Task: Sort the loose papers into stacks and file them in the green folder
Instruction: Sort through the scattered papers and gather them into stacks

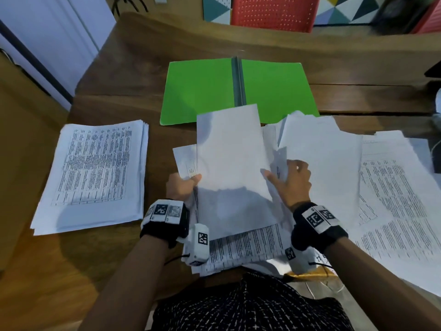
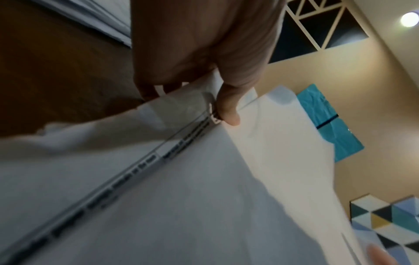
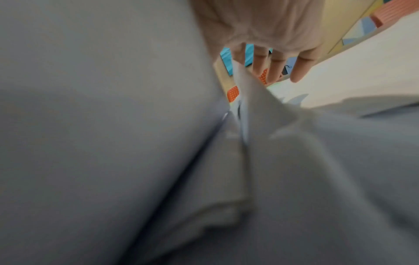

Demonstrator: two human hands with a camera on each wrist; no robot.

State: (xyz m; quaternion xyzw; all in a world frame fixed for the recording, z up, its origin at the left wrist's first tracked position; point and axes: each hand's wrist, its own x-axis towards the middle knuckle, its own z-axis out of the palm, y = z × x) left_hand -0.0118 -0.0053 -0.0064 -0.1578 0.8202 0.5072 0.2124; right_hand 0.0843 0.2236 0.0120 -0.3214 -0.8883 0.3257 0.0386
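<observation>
The green folder [image 1: 202, 91] lies open and flat at the far middle of the table. A neat stack of printed papers [image 1: 93, 175] sits to the left. In front of me, both hands hold a raised bundle of sheets whose top sheet [image 1: 233, 168] is blank. My left hand [image 1: 191, 181] grips the bundle's left edge, with the thumb on top, as the left wrist view also shows at that hand [image 2: 204, 107]. My right hand [image 1: 284, 173] holds the right edge, thumb on the blank sheet and fingers [image 3: 274, 68] behind other sheets. Loose printed papers [image 1: 393, 199] spread to the right.
The brown wooden table [image 1: 119, 68] has a raised back ledge beyond the folder. A red perforated chair [image 1: 274, 10] stands behind it. A dark object [image 1: 433, 70] sits at the far right edge. More sheets [image 1: 250, 247] hang over the table's near edge.
</observation>
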